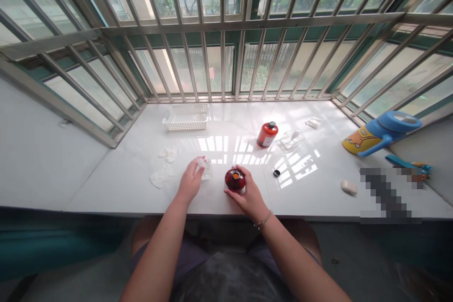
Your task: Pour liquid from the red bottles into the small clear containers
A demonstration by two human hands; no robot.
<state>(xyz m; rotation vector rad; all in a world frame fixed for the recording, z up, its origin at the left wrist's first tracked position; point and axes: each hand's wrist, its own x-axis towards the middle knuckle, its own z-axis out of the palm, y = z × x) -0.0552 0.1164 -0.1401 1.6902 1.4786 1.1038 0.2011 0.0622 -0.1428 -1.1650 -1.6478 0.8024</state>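
My right hand (247,191) is wrapped around the side of an uncapped dark red bottle (233,174), which stands upright near the table's front edge with its round mouth facing up. To the left, my left hand (191,180) pinches a small whitish wad (201,163) between thumb and fingers; its exact kind is hard to make out. Just beside those fingers lies a clear plastic packet (208,171), partly hidden by the hand. A small black cap (276,173) rests to the right of the bottle.
A second, capped red bottle (267,135) stands further back, near another clear packet (291,139). Crumpled white pieces (162,177) lie at left. A white basket (187,118) sits by the barred window. At right are a blue-yellow flask (377,134) and a pale oval object (348,187).
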